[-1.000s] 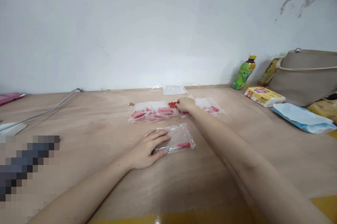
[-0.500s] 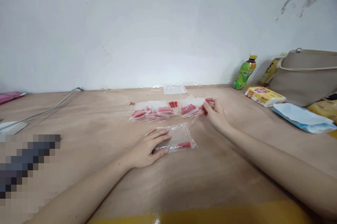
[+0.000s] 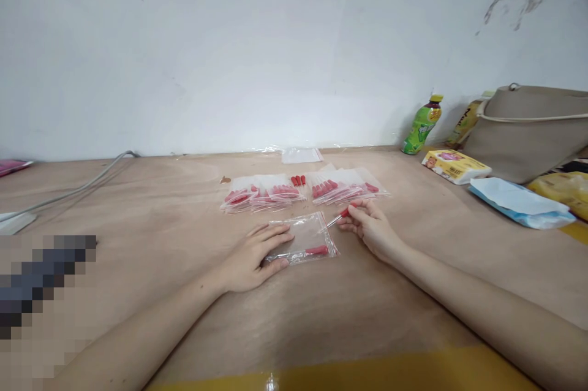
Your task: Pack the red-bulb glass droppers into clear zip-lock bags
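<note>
A clear zip bag (image 3: 304, 230) lies flat on the table. My left hand (image 3: 255, 259) rests across its left side, fingers stretched and apart. Inside the bag is one dropper with a red bulb (image 3: 316, 250). Between thumb and fingers, my right hand (image 3: 373, 227) pinches another dropper (image 3: 339, 218) by its red bulb. Its thin clear tube points left at the bag's right end, where the opening is; whether the tip is inside I cannot tell. Farther back lie a left group of bagged droppers (image 3: 282, 190), a right group (image 3: 327, 189), and three loose droppers (image 3: 298, 181) between them.
A flat stack of bags (image 3: 302, 155) lies by the wall. To the right stand a green bottle (image 3: 421, 126), a yellow tissue pack (image 3: 456, 166), a blue-white pack (image 3: 519, 201) and a grey-beige bag (image 3: 528, 133). A grey cable (image 3: 98, 179) crosses the left side of the table.
My right hand has come from the right group of bagged droppers toward me and left, bringing the dropper to the bag's right end. My left hand stays on the bag.
</note>
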A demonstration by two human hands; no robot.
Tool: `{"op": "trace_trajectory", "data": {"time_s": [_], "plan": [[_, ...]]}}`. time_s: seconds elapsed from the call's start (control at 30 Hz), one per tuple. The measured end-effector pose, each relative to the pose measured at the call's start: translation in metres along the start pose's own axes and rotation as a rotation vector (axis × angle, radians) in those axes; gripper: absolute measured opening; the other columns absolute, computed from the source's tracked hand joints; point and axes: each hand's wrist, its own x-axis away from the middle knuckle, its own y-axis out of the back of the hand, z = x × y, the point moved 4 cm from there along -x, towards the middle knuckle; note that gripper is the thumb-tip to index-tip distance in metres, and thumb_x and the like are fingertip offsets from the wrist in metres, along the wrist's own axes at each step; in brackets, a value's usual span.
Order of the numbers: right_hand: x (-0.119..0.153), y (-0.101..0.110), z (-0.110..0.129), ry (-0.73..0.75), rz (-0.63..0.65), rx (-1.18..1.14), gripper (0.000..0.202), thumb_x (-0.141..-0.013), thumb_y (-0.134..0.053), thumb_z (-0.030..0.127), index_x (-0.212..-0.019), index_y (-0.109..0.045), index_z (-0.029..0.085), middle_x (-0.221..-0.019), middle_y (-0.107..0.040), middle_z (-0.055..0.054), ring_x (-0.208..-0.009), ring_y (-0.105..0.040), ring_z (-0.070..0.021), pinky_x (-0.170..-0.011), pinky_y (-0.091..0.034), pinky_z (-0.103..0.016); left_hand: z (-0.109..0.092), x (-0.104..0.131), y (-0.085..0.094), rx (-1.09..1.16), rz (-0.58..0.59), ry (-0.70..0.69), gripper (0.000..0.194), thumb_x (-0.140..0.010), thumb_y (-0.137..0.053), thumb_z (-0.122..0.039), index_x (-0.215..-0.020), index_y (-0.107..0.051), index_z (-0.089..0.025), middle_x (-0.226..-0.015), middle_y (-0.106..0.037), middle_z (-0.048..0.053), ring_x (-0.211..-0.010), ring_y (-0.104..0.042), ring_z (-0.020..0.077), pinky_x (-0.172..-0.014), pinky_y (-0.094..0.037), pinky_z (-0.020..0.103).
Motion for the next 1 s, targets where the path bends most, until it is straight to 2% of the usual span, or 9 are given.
{"op": "trace_trajectory", "data": {"time_s": [0.1, 0.2, 0.33, 0.43, 0.57, 0.63, 0.8, 0.9, 1.0], "plan": [[0.006, -0.006, -0.003, -0.046, 0.17, 0.148, 0.036, -0.061, -0.069, 0.037, -0.078, -0.043, 0.02, -0.071, -0.062, 0.002, -0.06, -0.06, -0.0106, -0.06, -0.047, -0.026, -0.001, 0.0, 0.001, 0.001, -0.005, -0.004, 0.046, -0.089, -0.042, -0.042, -0.133, -0.036, -0.028, -0.138, -0.036, 0.004, -0.127, -0.032, 0.0231, -0.104, -0.026, 0.043], [0.005, -0.005, -0.005, 0.02, 0.283, 0.396, 0.031, -0.062, -0.069, 0.037, -0.076, -0.05, 0.018, -0.06, -0.057, 0.004, -0.049, -0.049, -0.0067, -0.049, -0.038, -0.02, -0.001, 0.0, 0.001, -0.005, 0.005, -0.004, 0.046, -0.089, -0.041, -0.042, -0.133, -0.035, -0.028, -0.138, -0.037, 0.004, -0.127, -0.031, 0.0235, -0.104, -0.026, 0.043], [0.002, -0.006, -0.01, 0.051, 0.369, 0.595, 0.029, -0.062, -0.068, 0.039, -0.075, -0.056, 0.015, -0.048, -0.045, 0.007, -0.043, -0.037, -0.0053, -0.042, -0.026, -0.018, -0.001, 0.0, 0.001, -0.023, 0.008, 0.008, 0.046, -0.089, -0.042, -0.043, -0.133, -0.036, -0.028, -0.139, -0.035, 0.004, -0.127, -0.031, 0.0235, -0.104, -0.026, 0.043], [0.002, -0.012, -0.01, 0.075, 0.358, 0.666, 0.026, -0.062, -0.067, 0.037, -0.073, -0.058, 0.016, -0.046, -0.042, 0.007, -0.042, -0.033, -0.0057, -0.041, -0.023, -0.019, -0.001, 0.0, 0.001, -0.03, 0.006, 0.001, 0.046, -0.089, -0.041, -0.042, -0.133, -0.036, -0.028, -0.139, -0.035, 0.004, -0.127, -0.031, 0.0236, -0.104, -0.026, 0.044], [0.005, -0.022, -0.006, 0.193, 0.258, 0.752, 0.016, -0.061, -0.067, 0.03, -0.065, -0.059, 0.016, -0.056, -0.047, 0.003, -0.05, -0.041, -0.0082, -0.047, -0.032, -0.021, 0.0, 0.0, 0.0, -0.036, 0.0, -0.009, 0.046, -0.089, -0.041, -0.042, -0.133, -0.036, -0.028, -0.138, -0.036, 0.005, -0.127, -0.031, 0.0236, -0.104, -0.026, 0.044], [0.006, -0.026, -0.004, 0.241, 0.268, 0.773, 0.013, -0.063, -0.065, 0.028, -0.064, -0.062, 0.016, -0.065, -0.051, 0.0, -0.059, -0.046, -0.0102, -0.055, -0.039, -0.023, 0.0, -0.001, 0.0, -0.03, -0.006, -0.01, 0.047, -0.089, -0.042, -0.042, -0.133, -0.036, -0.027, -0.138, -0.037, 0.004, -0.127, -0.031, 0.0232, -0.104, -0.026, 0.044], [0.009, -0.028, 0.001, 0.256, 0.54, 0.658, 0.019, -0.072, -0.057, 0.033, -0.076, -0.068, 0.018, -0.082, -0.057, -0.003, -0.072, -0.053, -0.012, -0.066, -0.044, -0.025, 0.0, -0.002, 0.0, -0.01, -0.017, -0.026, 0.048, -0.089, -0.043, -0.041, -0.134, -0.034, -0.028, -0.137, -0.038, 0.004, -0.127, -0.032, 0.023, -0.104, -0.026, 0.044], [0.002, -0.024, 0.009, 0.213, 0.631, 0.691, 0.023, -0.073, -0.056, 0.037, -0.081, -0.067, 0.018, -0.077, -0.062, -0.002, -0.068, -0.055, -0.0124, -0.063, -0.044, -0.025, 0.001, -0.003, -0.001, -0.023, 0.017, -0.011, 0.046, -0.089, -0.042, -0.042, -0.133, -0.036, -0.028, -0.138, -0.036, 0.004, -0.128, -0.03, 0.0234, -0.105, -0.024, 0.045], [-0.018, -0.02, 0.027, 0.333, 0.464, 0.916, 0.021, -0.075, -0.054, 0.033, -0.078, -0.066, 0.017, -0.07, -0.064, -0.002, -0.063, -0.054, -0.0122, -0.059, -0.041, -0.023, 0.002, -0.003, -0.002, -0.019, 0.045, 0.008, 0.045, -0.09, -0.04, -0.042, -0.132, -0.038, -0.028, -0.14, -0.032, 0.004, -0.129, -0.028, 0.023, -0.105, -0.022, 0.045]]}}
